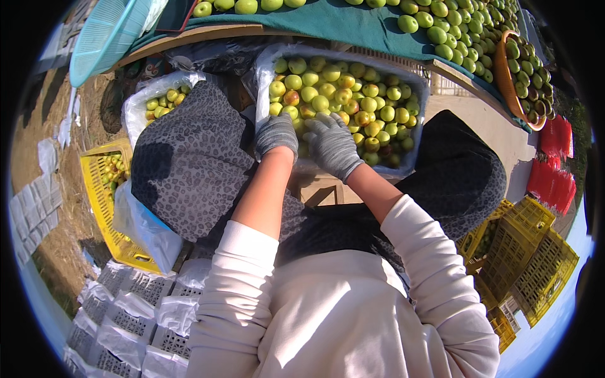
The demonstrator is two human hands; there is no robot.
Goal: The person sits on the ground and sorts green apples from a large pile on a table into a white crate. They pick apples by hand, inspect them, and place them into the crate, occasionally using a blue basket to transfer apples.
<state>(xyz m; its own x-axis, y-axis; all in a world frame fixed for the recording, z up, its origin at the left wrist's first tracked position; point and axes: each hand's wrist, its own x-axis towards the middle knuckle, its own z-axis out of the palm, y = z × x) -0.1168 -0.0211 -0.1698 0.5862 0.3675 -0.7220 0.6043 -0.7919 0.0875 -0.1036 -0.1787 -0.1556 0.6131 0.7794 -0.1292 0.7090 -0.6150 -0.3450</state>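
Observation:
A crate (421, 126) lined with white plastic stands in front of me, full of small round yellow-green fruits (342, 96) that look like jujubes, some blushed red. Both my hands wear grey knit gloves. At the crate's near left corner is my left hand (277, 135), its fingers curled down among the fruits; what they close on is hidden. My right hand (334, 146) lies beside it over the near part of the fruits, palm down, fingers stretched out and touching them.
Beyond the crate, a green-clothed table (302, 28) bears many larger green fruits (450, 31). An orange basket (504, 69) of fruit sits at its right end. To my left are a lined crate (133, 113) and a yellow crate (101, 208); yellow crates (523, 252) stack at right.

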